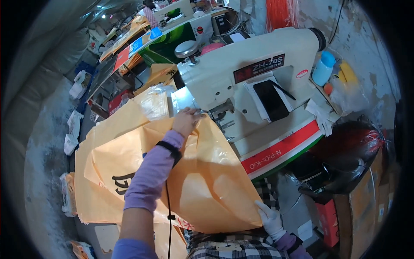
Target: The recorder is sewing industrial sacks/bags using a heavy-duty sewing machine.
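A large orange-yellow woven sack (215, 172) with dark printing spreads across the middle, its upper corner beside the needle area of a white industrial sewing machine (215, 82). My left hand (186, 122), bare below a purple sleeve and a black wrist strap, is closed on the sack's top edge close to the machine's needle. Down at the sack's lower right corner, my right hand (271, 219) in a white glove grips the edge. Its thumb side is partly hidden by the sack. More sacks (92, 151) lie under this one on the left.
A black phone (271, 100) and a pen rest on the machine bed. Behind it stands a light-blue bottle (323, 69); a white glove (319, 116) hangs at the bed's right end. A black plastic bag (336, 159) sits at the right. Red strings (281, 15) hang on the wall.
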`<action>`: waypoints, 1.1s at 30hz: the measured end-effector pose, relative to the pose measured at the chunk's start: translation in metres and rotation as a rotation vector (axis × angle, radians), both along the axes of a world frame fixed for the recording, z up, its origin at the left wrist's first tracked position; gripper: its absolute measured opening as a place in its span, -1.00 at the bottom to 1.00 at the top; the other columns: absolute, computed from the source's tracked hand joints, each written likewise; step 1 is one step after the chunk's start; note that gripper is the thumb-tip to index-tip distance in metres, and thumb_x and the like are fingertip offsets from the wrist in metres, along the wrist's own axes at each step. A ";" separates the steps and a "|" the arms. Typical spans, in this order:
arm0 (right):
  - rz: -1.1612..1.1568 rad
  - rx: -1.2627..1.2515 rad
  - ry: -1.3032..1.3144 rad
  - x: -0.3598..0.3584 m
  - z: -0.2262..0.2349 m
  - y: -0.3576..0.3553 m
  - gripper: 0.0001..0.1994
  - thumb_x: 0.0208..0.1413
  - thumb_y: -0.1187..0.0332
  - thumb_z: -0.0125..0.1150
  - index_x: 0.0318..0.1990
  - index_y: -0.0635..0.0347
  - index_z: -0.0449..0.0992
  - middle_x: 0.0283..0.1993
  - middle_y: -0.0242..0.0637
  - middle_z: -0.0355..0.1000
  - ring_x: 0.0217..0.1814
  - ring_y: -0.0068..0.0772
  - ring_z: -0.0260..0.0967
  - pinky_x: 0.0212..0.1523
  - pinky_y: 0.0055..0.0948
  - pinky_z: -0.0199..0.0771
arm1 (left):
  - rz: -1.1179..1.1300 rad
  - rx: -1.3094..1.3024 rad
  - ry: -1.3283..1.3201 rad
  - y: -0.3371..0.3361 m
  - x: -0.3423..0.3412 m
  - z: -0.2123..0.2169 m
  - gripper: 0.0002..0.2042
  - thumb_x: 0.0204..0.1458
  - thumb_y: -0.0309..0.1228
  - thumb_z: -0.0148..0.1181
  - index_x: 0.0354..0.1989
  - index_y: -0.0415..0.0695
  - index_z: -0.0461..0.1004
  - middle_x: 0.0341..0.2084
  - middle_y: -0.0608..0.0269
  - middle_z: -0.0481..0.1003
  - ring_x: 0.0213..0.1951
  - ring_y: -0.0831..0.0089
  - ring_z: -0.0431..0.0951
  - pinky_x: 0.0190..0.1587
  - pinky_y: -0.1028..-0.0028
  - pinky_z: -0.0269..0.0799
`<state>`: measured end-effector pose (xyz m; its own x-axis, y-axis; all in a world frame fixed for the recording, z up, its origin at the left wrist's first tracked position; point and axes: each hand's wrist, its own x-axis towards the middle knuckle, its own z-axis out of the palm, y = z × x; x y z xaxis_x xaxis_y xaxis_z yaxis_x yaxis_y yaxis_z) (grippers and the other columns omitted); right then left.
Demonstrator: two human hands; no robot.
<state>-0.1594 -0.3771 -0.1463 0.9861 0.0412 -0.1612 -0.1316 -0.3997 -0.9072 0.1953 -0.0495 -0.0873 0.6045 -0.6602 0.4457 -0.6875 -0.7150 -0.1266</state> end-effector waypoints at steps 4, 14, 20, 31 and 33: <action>0.098 0.044 0.105 -0.012 -0.005 -0.008 -0.69 0.21 0.36 0.06 0.10 0.07 0.51 -0.08 -0.04 0.53 -0.16 -0.14 0.55 -0.15 -0.41 0.50 | 0.218 0.221 0.285 0.001 -0.018 0.008 -0.69 -0.07 -0.49 0.15 -0.19 0.23 0.63 -0.43 0.28 0.57 -0.38 0.23 0.59 -0.34 0.27 0.51; 0.088 0.134 -0.083 0.056 -0.005 0.052 -0.66 0.19 0.41 0.04 0.11 0.20 0.45 -0.08 0.07 0.50 -0.13 -0.06 0.54 -0.17 -0.35 0.51 | 0.166 0.617 0.898 -0.055 -0.080 0.073 -0.72 0.01 -0.31 0.06 -0.11 -0.03 0.55 -0.09 0.09 0.46 0.00 0.14 0.42 0.14 0.07 0.23; 0.097 0.204 -0.358 0.125 0.001 0.085 -0.63 0.21 0.40 0.01 0.18 0.17 0.39 -0.26 -0.05 0.53 -0.29 -0.18 0.54 -0.27 -0.33 0.50 | -0.170 0.885 1.237 -0.013 -0.183 0.130 -0.40 -0.14 0.23 0.22 -0.39 -0.19 0.60 -0.49 0.02 0.56 -0.30 -0.02 0.57 -0.14 0.18 0.45; -0.148 1.455 0.381 0.127 -0.011 0.203 -0.59 0.32 0.35 -0.06 0.27 0.24 0.21 0.13 -0.20 0.34 0.13 -0.40 0.28 0.23 -0.32 0.27 | -0.187 0.502 1.306 -0.038 -0.305 0.132 -0.78 0.13 -0.22 0.07 -0.35 -0.12 0.48 -0.59 0.08 0.50 -0.45 0.11 0.58 -0.38 0.20 0.47; 0.135 1.054 0.085 0.094 -0.013 0.195 -0.57 0.27 0.32 0.01 0.26 0.22 0.23 0.16 -0.17 0.33 0.16 -0.30 0.28 0.26 -0.29 0.23 | -0.536 0.216 0.741 -0.025 -0.325 0.083 -0.78 0.12 -0.22 0.08 -0.40 -0.11 0.50 -0.61 0.14 0.51 -0.51 0.13 0.58 -0.49 0.26 0.46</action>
<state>-0.0658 -0.1824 -0.1596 0.9502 0.3079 -0.0489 -0.2241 0.5655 -0.7937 -0.1293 -0.0744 -0.0042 0.2761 -0.9564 -0.0958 -0.8770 -0.2914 0.3819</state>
